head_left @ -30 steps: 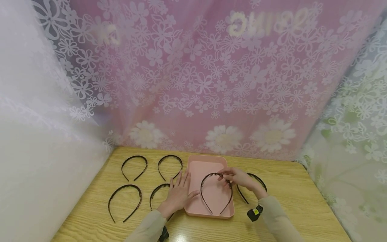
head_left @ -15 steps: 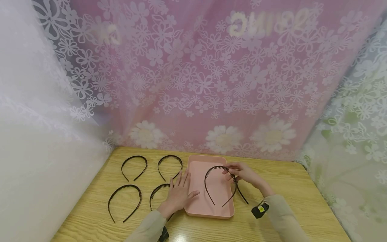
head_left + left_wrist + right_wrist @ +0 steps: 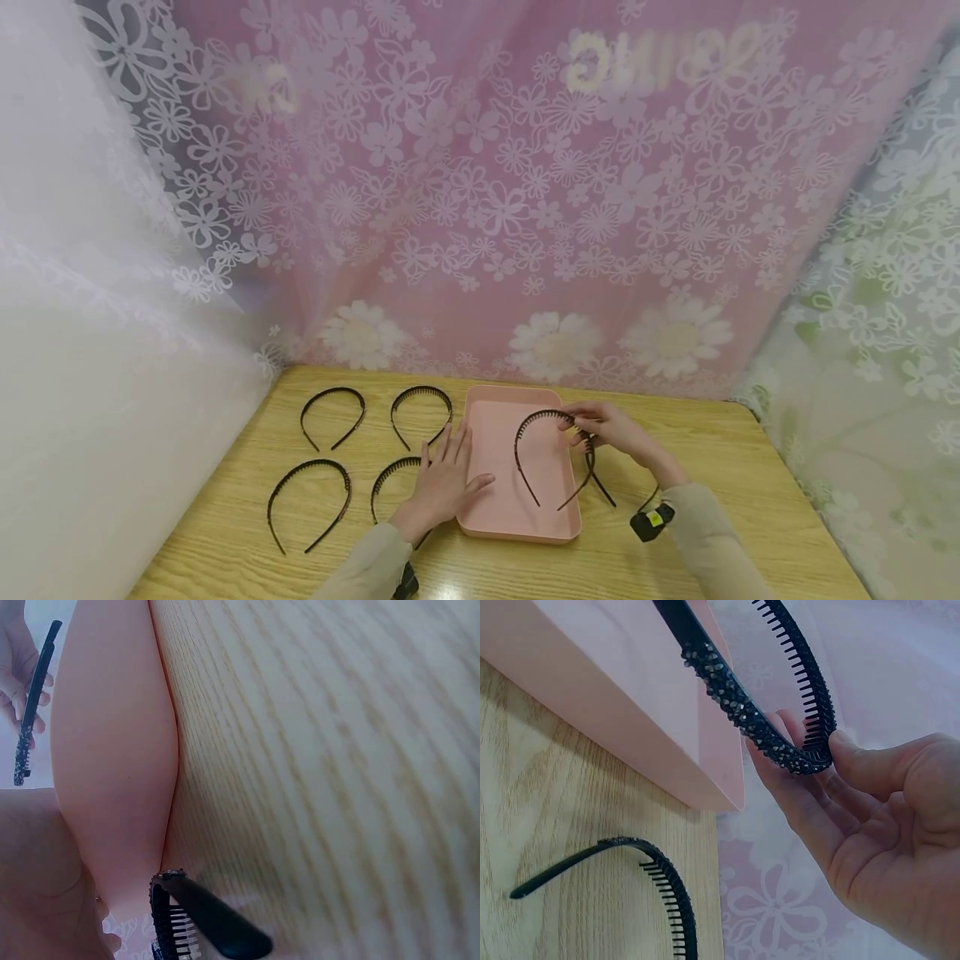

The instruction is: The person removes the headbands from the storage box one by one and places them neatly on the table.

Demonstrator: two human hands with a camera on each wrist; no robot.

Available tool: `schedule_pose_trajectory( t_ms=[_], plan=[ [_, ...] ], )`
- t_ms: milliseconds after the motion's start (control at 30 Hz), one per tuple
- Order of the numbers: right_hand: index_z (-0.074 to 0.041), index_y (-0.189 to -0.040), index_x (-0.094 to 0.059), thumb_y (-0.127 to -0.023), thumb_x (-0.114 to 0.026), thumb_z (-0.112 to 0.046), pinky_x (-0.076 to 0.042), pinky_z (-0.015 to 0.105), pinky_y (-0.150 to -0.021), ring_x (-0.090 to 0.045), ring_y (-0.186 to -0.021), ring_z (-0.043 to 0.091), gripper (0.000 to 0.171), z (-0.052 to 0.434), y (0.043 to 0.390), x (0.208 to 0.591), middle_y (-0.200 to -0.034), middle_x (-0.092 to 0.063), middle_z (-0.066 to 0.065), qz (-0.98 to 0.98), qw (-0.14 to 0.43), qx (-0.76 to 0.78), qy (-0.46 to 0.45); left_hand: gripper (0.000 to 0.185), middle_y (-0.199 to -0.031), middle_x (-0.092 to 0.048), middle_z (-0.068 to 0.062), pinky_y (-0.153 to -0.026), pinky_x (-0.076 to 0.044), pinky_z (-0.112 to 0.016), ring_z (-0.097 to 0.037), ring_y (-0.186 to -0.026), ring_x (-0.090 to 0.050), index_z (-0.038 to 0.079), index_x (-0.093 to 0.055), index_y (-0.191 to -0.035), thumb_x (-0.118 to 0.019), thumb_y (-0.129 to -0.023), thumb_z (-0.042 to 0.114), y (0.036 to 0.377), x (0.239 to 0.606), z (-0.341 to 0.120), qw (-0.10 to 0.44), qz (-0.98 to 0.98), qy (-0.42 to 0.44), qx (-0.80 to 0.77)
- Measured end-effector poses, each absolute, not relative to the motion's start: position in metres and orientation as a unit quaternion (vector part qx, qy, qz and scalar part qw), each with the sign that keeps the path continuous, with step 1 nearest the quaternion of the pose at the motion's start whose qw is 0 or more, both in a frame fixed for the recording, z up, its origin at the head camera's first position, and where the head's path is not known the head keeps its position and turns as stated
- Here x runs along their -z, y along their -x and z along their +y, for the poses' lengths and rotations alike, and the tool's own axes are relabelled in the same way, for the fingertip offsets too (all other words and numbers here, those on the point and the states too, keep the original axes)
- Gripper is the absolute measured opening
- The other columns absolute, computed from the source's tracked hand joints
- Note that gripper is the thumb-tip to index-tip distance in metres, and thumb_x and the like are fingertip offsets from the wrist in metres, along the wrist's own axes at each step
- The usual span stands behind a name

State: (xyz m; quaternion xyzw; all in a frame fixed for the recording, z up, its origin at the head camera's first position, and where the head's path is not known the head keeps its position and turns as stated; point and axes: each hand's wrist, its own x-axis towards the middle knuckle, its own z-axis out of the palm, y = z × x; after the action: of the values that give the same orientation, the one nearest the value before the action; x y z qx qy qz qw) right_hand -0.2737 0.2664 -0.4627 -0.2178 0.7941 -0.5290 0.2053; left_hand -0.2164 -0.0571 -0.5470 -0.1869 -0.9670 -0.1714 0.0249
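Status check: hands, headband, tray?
Right hand pinches headband above pink tray. Left hand flat on tray edge. Another headband lies beside tray.

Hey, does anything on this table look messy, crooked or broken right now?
Nothing looks broken or spilled. The only headband off the table is pinched in the right hand, tilted above the pink tray. The left hand partly covers another headband.

L hand (image 3: 442, 483) flat, fingers spread; R hand (image 3: 611, 429) pinching.
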Motion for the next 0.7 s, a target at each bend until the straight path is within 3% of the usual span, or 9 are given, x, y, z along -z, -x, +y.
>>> schedule_pose_trajectory(
  t_ms=[300,700],
  plan=[
    [0.017,-0.149,-0.034,-0.11,-0.038,-0.003,-0.061,0.037,-0.078,-0.07,-0.094,0.021,0.044,0.28,0.274,0.46,-0.133,-0.05,0.041,0.788,0.207,0.541,0.207,0.087,-0.169,-0.016,-0.014,-0.116,-0.015,-0.071,-0.041,-0.154,-0.014,0.0,-0.023,-0.16,-0.047,-0.101,0.059,0.217,0.549,-0.058,0.026,-0.968,0.188,0.163],
    [0.017,-0.149,-0.033,-0.11,-0.038,-0.003,-0.061,0.036,-0.081,-0.071,-0.098,0.025,0.044,0.297,0.272,0.455,-0.133,-0.052,0.039,0.794,0.196,0.542,0.192,0.088,-0.168,-0.017,-0.016,-0.115,-0.015,-0.073,-0.043,-0.153,-0.015,-0.002,-0.024,-0.16,-0.049,-0.101,0.058,0.218,0.552,-0.059,0.038,-0.966,0.197,0.166]
  ],
)
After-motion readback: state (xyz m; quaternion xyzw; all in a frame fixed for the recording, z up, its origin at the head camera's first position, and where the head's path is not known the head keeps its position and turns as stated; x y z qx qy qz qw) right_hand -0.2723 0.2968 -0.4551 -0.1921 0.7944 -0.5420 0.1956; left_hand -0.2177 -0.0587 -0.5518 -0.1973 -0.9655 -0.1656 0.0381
